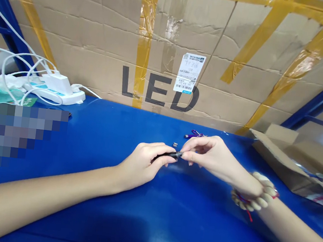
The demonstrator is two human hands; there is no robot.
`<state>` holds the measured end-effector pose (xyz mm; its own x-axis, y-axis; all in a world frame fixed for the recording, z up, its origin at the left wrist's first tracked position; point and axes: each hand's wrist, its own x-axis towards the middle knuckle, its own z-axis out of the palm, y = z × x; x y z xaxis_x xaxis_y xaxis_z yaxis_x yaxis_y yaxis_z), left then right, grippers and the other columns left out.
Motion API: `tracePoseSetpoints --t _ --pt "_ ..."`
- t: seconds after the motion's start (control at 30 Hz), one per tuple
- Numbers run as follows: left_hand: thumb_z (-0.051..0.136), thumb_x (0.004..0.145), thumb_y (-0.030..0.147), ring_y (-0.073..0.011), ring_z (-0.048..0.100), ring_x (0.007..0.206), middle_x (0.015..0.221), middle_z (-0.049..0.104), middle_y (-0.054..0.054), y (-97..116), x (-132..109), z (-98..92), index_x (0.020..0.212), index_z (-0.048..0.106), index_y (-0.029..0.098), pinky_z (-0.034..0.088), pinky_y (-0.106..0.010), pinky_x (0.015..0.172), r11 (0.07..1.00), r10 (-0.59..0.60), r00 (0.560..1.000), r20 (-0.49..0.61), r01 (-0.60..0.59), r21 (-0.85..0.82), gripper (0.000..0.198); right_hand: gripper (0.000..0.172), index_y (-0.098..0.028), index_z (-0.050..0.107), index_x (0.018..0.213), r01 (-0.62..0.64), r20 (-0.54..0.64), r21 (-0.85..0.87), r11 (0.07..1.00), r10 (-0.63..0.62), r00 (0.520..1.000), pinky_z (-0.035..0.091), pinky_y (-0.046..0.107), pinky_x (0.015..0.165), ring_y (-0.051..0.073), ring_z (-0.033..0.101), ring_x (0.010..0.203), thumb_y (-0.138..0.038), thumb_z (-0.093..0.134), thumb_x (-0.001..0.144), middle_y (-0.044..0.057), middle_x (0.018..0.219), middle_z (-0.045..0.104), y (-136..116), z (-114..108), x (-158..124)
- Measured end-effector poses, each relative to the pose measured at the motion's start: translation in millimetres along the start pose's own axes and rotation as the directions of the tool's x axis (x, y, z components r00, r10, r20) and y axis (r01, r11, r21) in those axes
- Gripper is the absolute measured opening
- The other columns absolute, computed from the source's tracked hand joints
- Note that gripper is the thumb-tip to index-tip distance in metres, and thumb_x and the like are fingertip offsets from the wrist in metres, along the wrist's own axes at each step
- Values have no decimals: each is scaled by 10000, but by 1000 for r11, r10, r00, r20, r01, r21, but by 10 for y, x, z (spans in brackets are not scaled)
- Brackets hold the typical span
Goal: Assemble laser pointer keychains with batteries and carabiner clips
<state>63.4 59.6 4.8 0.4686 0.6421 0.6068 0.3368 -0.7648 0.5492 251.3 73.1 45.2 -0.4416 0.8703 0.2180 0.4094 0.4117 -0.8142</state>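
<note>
My left hand [148, 162] is closed round a slim black tube [169, 155] held low over the blue table [127, 218]. At the tube's right end, a small greyish tip [179, 154] shows between the hands. My right hand [204, 153] pinches at that end, its fingertips covering part of it. Just behind the tube lie small shiny metal pieces [175, 144], too small to name surely. Farther back is a purple tube with a clip [193, 134], partly hidden by my right hand.
A large cardboard box [100, 44] marked LED stands along the back. On the left, a white power strip [68, 95] sits among tangled white cables [25, 57]. An open cardboard box [284, 166] is at right. Part of the left side is pixelated.
</note>
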Motion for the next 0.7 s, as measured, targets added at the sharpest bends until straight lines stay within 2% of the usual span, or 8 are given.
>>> tracePoseSetpoints --t 0.17,0.33,0.47,0.57,0.7 --pt "475 865 169 -106 586 611 707 648 -21 2 -46 -5 871 657 138 441 -180 584 991 123 990 66 -126 44 184 66 -166 677 579 3 36 -86 996 0 999 407 185 489 78 519 513 -197 731 601 -19 567 623 -4 -42 -34" --pt "432 885 209 -114 556 586 676 616 -29 -8 -83 0 807 657 143 421 -196 558 989 97 986 134 -111 98 247 105 -179 687 594 59 46 -145 988 -53 998 413 210 512 96 528 544 -269 725 633 -11 587 626 25 -2 -67" --pt "397 896 220 -117 533 584 633 577 -21 -20 -103 5 792 650 157 409 -202 553 980 116 977 178 -142 139 280 182 -173 676 590 66 94 -122 990 -54 994 432 229 528 113 549 562 -341 709 653 7 613 631 74 47 -91" --pt "407 891 198 -108 515 566 627 571 -19 -15 -99 7 783 649 149 405 -200 546 979 125 984 131 -143 145 270 192 -158 661 608 -5 62 -40 999 8 998 434 219 504 100 544 514 -339 721 634 3 596 622 88 86 -92" --pt "471 864 171 -110 503 538 591 565 -17 -16 -81 15 750 657 124 407 -211 539 973 131 991 28 -134 187 223 216 -136 652 648 -192 14 64 979 192 981 351 176 402 58 462 403 -328 741 605 -26 473 562 64 140 -83"
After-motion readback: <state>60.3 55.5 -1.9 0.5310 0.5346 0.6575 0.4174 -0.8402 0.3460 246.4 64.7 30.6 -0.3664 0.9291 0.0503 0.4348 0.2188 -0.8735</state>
